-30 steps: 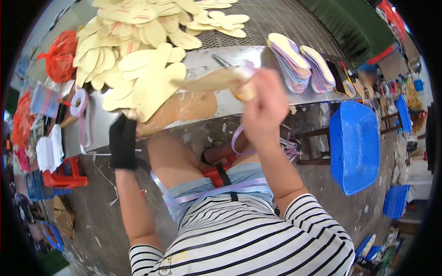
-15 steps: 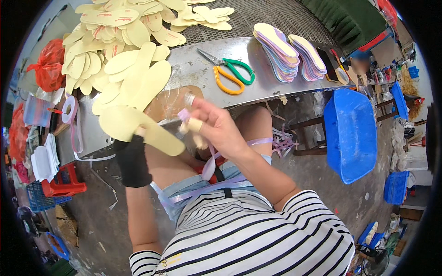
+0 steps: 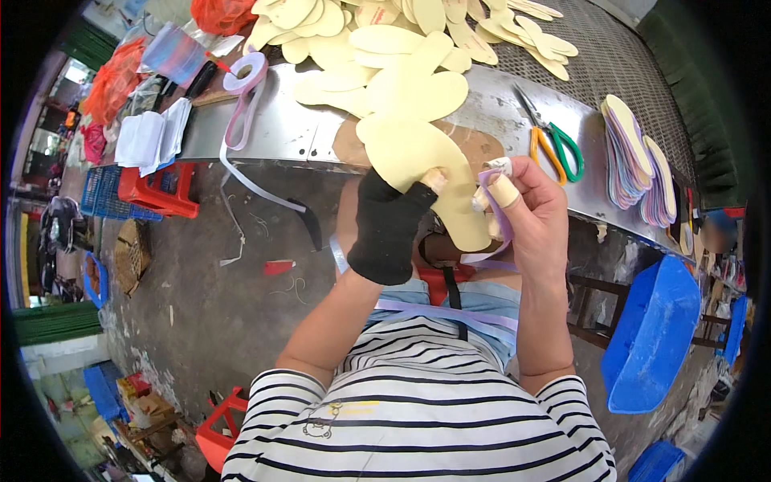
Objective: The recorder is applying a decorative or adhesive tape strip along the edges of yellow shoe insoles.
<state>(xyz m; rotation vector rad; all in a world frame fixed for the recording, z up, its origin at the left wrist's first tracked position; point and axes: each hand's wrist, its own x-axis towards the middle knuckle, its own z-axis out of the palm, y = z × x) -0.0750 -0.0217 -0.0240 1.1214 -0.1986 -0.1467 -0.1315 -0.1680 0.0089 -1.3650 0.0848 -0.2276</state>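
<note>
My left hand, in a black fingerless glove, is closed on a pale yellow insole, thumb on its upper face. The insole hangs over the table's near edge, above my lap. Just to its right, my right hand pinches a narrow lilac ribbon between thumb and fingers. White and beige tape wraps some of these fingertips. The ribbon drops beside the insole's narrow end; whether they touch I cannot tell. Beyond my hands, more yellow insoles lie loosely piled on the metal table.
Scissors with orange and green handles lie right of my hands. Beyond them stand stacks of lilac-edged insoles. A ribbon roll sits at the left, its tail hanging off the table. A blue tub is at the right, a red stool at the left.
The view has swung left, so the table's things appear further right. My left hand has brought the insole close to my right hand, which still pinches the ribbon.
</note>
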